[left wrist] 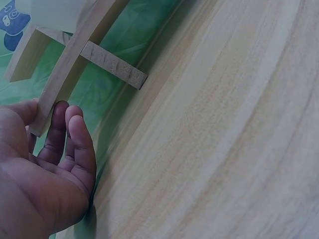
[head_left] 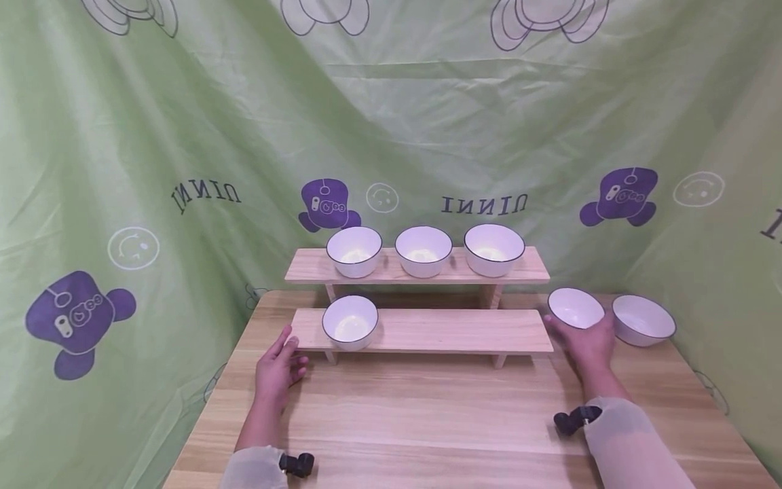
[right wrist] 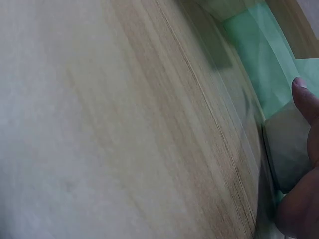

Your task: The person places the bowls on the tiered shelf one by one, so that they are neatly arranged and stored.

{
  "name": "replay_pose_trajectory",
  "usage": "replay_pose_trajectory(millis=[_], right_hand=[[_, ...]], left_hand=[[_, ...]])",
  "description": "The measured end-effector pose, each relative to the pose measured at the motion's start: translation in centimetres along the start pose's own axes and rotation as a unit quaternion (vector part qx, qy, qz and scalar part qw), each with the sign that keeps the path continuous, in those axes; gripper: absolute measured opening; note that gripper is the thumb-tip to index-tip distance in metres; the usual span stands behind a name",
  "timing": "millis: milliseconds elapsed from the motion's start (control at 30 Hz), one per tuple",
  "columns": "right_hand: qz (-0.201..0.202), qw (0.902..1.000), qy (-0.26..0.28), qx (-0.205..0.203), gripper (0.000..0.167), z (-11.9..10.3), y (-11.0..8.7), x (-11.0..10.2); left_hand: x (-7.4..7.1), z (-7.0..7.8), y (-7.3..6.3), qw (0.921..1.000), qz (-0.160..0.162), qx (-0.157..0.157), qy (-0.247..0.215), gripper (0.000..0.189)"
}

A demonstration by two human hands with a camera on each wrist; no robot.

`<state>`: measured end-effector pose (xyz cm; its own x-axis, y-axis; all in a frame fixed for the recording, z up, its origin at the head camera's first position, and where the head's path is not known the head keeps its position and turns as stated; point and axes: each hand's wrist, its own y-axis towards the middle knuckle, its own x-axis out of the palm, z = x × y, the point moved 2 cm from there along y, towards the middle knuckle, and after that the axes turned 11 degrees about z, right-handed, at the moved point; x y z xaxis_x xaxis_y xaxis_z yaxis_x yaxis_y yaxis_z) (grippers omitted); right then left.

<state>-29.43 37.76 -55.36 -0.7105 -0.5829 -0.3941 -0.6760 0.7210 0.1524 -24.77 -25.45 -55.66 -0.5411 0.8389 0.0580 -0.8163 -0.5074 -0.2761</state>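
Observation:
My left hand (head_left: 277, 370) holds the left end of the lower tier of a wooden two-tier shelf (head_left: 452, 329). In the left wrist view the thumb lies on one side of the board (left wrist: 65, 74) and the fingers (left wrist: 82, 144) on the other. At the right, my right hand (head_left: 591, 343) grips a white bowl (head_left: 576, 307) with a dark rim from its near side. The right wrist view shows this bowl's outer wall (right wrist: 289, 144) against the hand, with the thumb (right wrist: 304, 97) raised beside it. Whether the bowl touches the table cannot be told.
Another white bowl (head_left: 644, 319) stands on the table (head_left: 440, 414), right of my right hand. One bowl (head_left: 350, 322) sits on the lower tier's left part. The upper tier (head_left: 305, 265) bears three bowls (head_left: 423, 251) in a row. A green curtain (head_left: 391, 122) hangs behind.

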Motion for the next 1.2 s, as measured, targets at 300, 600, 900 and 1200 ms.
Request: replay_pose_trajectory(millis=[300, 600, 900, 1200], right_hand=[[0.011, 0.9999, 0.002, 0.003, 0.126, 0.2, 0.1, 0.2], [0.02, 0.9998, 0.005, 0.002, 0.126, 0.7, 0.1, 0.1], [0.017, 0.9998, 0.004, -0.011, 0.118, 0.0, -0.5, -0.7], [0.023, 0.9994, 0.011, -0.022, 0.116, -0.9, -1.1, -1.2]], left_hand=[[0.0, 0.0, 0.1, 1.0, 0.0, -0.002, -0.003, 0.062], [0.2, 0.0, 0.3, 0.9999, -0.009, -0.003, -0.011, 0.064], [0.3, 0.1, -0.1, 0.9999, -0.005, 0.005, -0.011, 0.064], [0.0, -0.1, -0.1, 0.9999, -0.002, 0.008, -0.015, 0.064]])
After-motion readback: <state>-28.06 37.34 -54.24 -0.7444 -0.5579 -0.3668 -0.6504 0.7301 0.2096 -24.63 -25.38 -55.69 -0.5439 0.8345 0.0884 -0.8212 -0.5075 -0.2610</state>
